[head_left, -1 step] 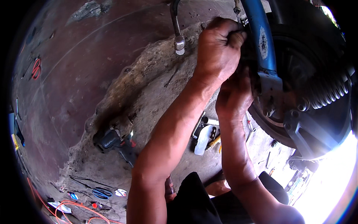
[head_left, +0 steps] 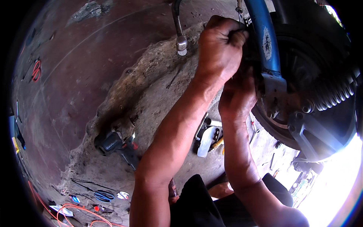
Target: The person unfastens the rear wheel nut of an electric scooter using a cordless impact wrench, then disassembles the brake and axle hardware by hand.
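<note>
Both hands are jammed up against the blue fork leg of what looks like a scooter, at the far right. Left hand is curled into a tight fist pressed on the leg's left side, gripping something small I can't make out. Right hand sits just below it, fingers wrapped in behind the leg near the wheel hub, and I can't tell what it's holding, if anything.

That fork leg runs roughly upright, long axis top to bottom, leaning a bit to the right as it comes down to a grey bracket. Right behind it is the black wheel, with a coil spring off to the right.

Further left, a chrome stand foot hangs over the rough concrete floor. Nearer, a black cordless impact driver lies on the ground, and loose tools sit between the forearms. Orange cable curls at the near left.
</note>
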Demonstrator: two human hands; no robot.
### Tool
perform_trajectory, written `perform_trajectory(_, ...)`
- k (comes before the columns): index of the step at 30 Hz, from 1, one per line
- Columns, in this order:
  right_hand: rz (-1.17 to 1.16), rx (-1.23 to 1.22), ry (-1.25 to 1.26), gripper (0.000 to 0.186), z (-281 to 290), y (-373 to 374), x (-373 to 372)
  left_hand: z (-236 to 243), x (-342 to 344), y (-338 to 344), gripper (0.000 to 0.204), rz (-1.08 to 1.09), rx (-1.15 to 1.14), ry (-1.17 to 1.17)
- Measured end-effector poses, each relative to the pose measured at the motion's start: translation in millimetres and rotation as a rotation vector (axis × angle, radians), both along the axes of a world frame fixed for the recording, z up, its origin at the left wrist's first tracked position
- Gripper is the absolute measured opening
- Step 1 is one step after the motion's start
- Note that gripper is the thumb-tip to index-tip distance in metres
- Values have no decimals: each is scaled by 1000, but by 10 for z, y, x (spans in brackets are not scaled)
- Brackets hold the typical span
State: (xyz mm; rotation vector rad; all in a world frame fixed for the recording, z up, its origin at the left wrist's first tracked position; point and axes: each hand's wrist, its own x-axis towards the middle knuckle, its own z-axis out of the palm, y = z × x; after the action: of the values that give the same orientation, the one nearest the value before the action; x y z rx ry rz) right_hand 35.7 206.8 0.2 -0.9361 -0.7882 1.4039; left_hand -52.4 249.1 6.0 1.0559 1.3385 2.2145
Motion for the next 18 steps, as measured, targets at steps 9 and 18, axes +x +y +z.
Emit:
perform_trajectory(9,-109,-44,15,25,-39,90,-57,72,15,-127,7,-322,-115,-257)
perform_trajectory(18,-41,0,167,19,-87,94,-98,333,-442,104,18,-824,-147,-915)
